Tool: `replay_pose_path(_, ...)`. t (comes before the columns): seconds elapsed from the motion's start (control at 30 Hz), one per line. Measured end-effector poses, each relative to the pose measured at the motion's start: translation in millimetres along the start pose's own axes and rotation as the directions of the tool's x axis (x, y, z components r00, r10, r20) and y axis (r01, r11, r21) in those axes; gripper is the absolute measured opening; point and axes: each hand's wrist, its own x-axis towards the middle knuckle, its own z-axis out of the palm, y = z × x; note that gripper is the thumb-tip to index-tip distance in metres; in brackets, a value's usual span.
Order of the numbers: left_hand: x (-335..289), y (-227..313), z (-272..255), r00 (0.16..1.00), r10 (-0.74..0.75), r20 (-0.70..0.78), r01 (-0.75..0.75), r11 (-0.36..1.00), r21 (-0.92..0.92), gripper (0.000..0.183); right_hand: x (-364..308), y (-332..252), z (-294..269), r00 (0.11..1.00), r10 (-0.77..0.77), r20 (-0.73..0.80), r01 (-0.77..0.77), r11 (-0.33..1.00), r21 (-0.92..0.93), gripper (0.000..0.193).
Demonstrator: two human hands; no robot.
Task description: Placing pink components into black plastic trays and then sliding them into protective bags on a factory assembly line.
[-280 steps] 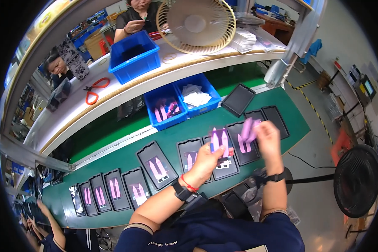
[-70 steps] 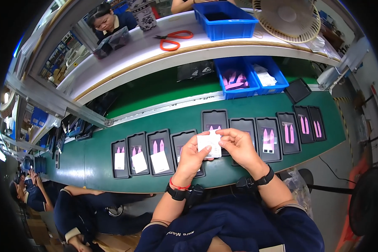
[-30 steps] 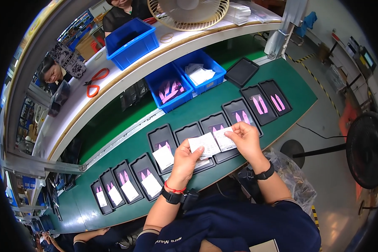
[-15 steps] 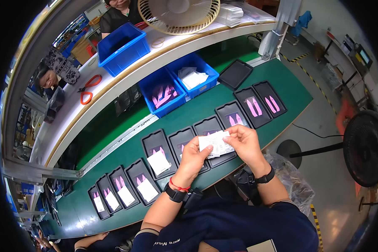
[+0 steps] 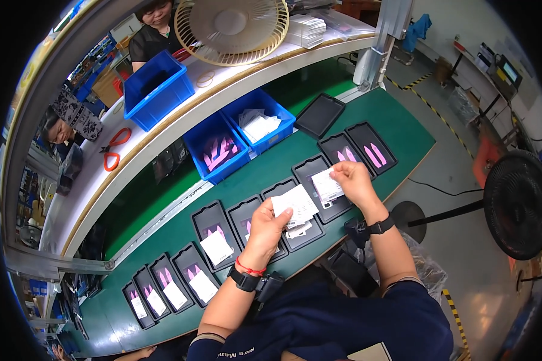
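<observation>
My left hand [image 5: 265, 231] is closed on a small stack of white printed slips [image 5: 297, 202], thumb on top. My right hand [image 5: 356, 182] pinches a single white slip [image 5: 325, 185] by its upper right corner. That slip lies over or just above a black tray [image 5: 310, 165] and covers what is in it. Under the left hand's stack is another black tray [image 5: 285, 188], with a white slip partly showing. Toward the right end, two trays hold pairs of pink pointed pieces [image 5: 375, 154]. Trays at the left have white slips [image 5: 216, 247] laid over the lower part of similar pink pieces.
Behind the trays stand a blue bin of pink pieces [image 5: 221, 153] and a blue bin of white slips [image 5: 265, 126]. An unused-looking black tray [image 5: 320, 115] lies beyond. The raised shelf carries red-handled scissors [image 5: 111, 160], a blue bin [image 5: 158, 99] and a fan [image 5: 232, 24]. A person faces the shelf.
My hands have moved apart. The right one has drawn a slip off the stack and carried it right, over a tray; the left keeps the rest. The whole view has shifted slightly.
</observation>
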Motion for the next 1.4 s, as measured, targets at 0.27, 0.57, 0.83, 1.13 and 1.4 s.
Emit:
replay_pose_path(0.27, 11.7, -6.2, 6.1, 1.000, 0.015, 0.007, -0.015, 1.000, 0.026, 0.021, -33.1, -55.7, 13.7, 0.979, -0.039, 0.202, -0.026, 0.950, 0.312, 0.021)
replay_pose_path(0.57, 19.7, -10.7, 11.0, 0.999, 0.040, -0.017, -0.040, 0.999, 0.033, 0.021, -5.3, -33.1, -13.3, 0.993, -0.046, -0.106, 0.068, 0.973, 0.218, 0.008)
replay_pose_path(0.83, 18.6, -0.8, 11.4, 0.999, 0.004, -0.048, -0.009, 0.996, -0.091, 0.024, 19.9, -23.7, -33.2, 0.853, -0.488, -0.186, 0.246, 0.690, -0.681, 0.029)
replay_pose_path(1.13, 19.9, -1.4, 16.5, 0.993, 0.115, -0.011, -0.113, 0.989, 0.099, 0.029, -25.3, -54.2, 7.3, 0.960, -0.002, 0.280, -0.064, 0.972, 0.228, 0.009)
replay_pose_path(1.4, 22.2, -1.8, 20.9, 1.000, 0.009, 0.015, -0.010, 0.998, 0.067, 0.021, -29.5, -53.0, 5.7, 0.991, -0.030, 0.132, 0.004, 0.981, 0.194, 0.011)
